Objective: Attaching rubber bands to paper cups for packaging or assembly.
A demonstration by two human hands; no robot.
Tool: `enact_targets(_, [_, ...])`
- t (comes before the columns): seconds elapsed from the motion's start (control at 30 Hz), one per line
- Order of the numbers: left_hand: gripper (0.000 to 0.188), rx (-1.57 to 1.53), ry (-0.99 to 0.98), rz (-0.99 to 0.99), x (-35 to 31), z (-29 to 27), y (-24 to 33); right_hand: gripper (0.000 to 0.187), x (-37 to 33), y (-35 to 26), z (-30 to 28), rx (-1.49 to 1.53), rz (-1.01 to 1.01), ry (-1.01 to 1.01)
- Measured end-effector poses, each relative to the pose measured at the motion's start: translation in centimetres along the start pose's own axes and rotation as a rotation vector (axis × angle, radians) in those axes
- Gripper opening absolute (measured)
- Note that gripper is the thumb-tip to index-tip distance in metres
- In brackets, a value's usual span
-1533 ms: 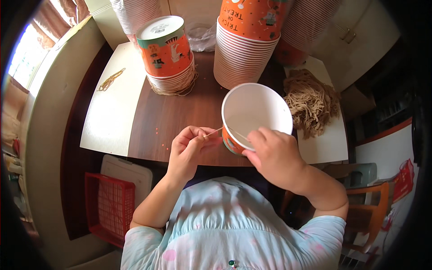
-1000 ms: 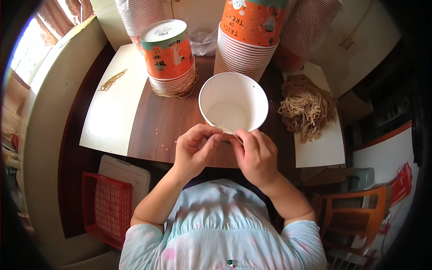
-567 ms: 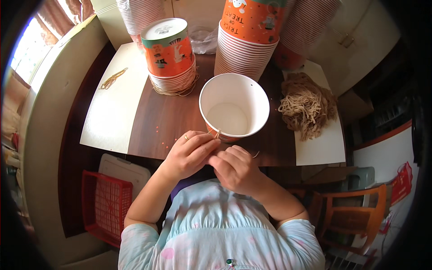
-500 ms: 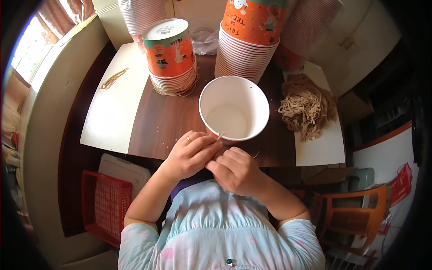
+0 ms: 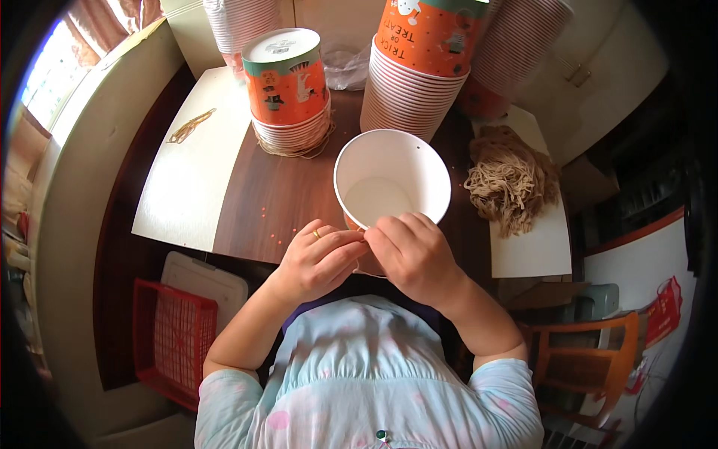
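An open paper bucket with a white inside stands before me, a small hole near its far rim. At its near rim my left hand and my right hand meet, both closed. Their fingertips pinch a thin beige cord, which loops down between them. My left hand wears a gold ring. The fingers hide the cord's ends and the nearest part of the rim.
Behind stand upturned orange bucket stacks with white rims. A heap of beige cords lies at right; a few cords lie at far left. A red basket sits below left, a wooden chair below right.
My right hand has moved up and a little right, its fingers now over the bucket's near rim. The cord loop now shows below the fingers. My left hand has barely shifted.
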State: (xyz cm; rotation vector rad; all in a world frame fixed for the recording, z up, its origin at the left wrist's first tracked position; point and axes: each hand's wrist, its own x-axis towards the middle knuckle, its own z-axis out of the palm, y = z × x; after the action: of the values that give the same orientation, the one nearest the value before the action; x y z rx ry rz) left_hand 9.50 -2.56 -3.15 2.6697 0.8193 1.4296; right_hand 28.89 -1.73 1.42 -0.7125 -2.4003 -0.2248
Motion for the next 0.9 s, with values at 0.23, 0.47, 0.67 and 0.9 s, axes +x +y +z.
enact_targets(0.23, [0.027,0.145,0.224,-0.153,-0.7,1.6,2.3,0.016,-2.9,-3.1,2.2,0.091,0.288,0.147])
enact_targets(0.47, [0.013,-0.522,0.453,-0.828,-1.7,3.6,4.1,0.022,-2.9,-3.3,5.2,0.167,0.429,0.222])
enact_targets(0.67, [0.009,-0.92,0.583,-1.058,-0.8,2.9,3.4,0.017,-2.0,-3.1,5.8,0.637,0.717,0.223])
enact_targets(0.9, [0.009,-1.015,0.6,-1.066,-1.5,2.7,2.5,0.018,-1.0,-2.9,5.6,1.65,1.116,0.227])
